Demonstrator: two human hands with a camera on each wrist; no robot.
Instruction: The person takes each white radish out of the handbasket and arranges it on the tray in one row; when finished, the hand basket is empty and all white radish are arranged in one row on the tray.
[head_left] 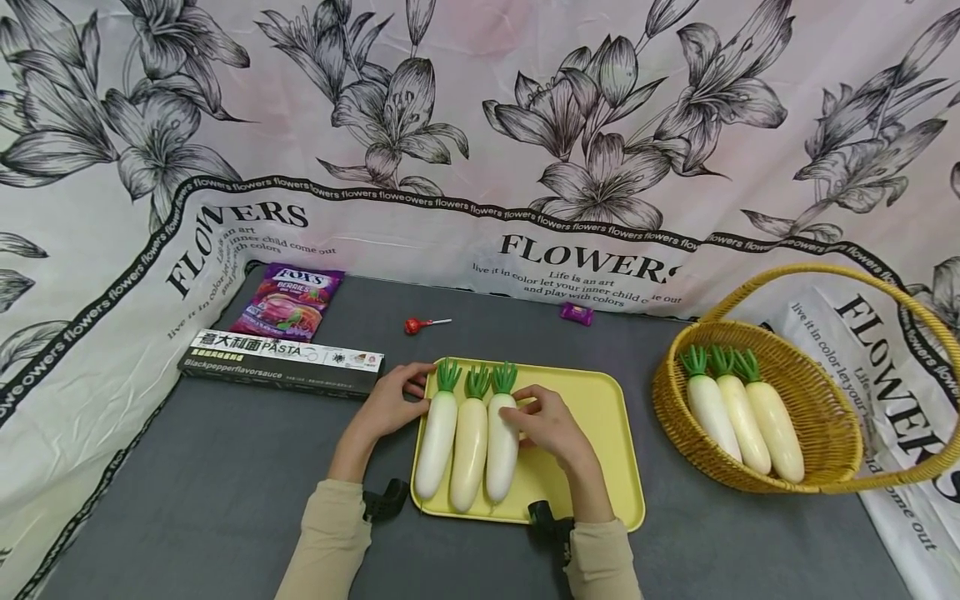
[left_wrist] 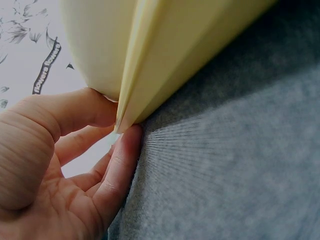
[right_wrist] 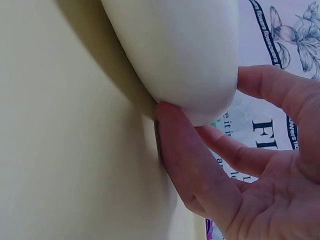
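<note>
Three white radishes with green tops lie side by side on a yellow tray [head_left: 588, 442]: the left radish [head_left: 437, 446], the middle radish [head_left: 469, 458] and the right radish [head_left: 502, 454]. At the tray's upper left edge, my left hand [head_left: 392, 402] pinches the rim, thumb above and fingers against its outer side, as the left wrist view shows. My right hand [head_left: 552, 423] holds the right radish near its green top, thumb on its upper face. In the right wrist view a fingertip [right_wrist: 167, 112] presses low on that radish's side, close to the tray.
On the right, a yellow wicker basket [head_left: 675, 417] with a tall handle holds three more radishes [head_left: 742, 421]. A pasta box [head_left: 281, 362] and a purple Fox's candy bag [head_left: 288, 302] lie at left. A red lollipop [head_left: 412, 326] and a small purple candy [head_left: 576, 313] lie behind the tray.
</note>
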